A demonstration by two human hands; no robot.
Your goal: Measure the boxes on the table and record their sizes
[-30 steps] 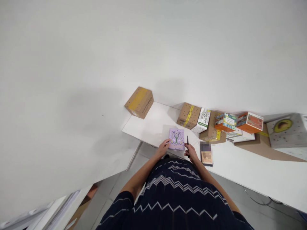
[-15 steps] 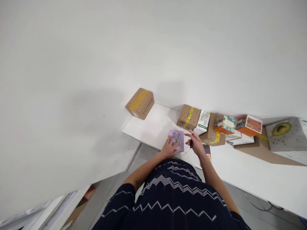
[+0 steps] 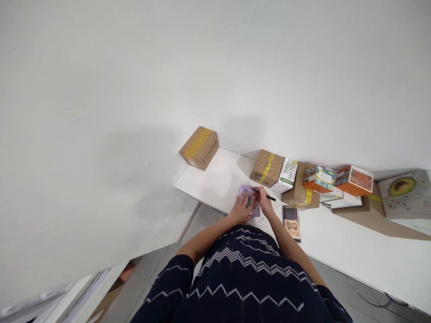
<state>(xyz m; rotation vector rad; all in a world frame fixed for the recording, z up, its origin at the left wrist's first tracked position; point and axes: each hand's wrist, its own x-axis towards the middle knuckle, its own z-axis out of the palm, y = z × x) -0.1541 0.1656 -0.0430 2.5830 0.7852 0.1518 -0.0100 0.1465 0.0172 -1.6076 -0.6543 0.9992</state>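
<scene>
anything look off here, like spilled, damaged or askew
No spill or damage stands out. The one oddity is on the table, to the right of the right hand: a blocky, pixelated patch covers part of the flat dark item with a banknote-like picture, hiding detail there.

Purple item (image 3: pixel 257 210), partly hidden by left hand (image 3: pixel 240 210); avocado box (image 3: pixel 404 195), cropped
</scene>
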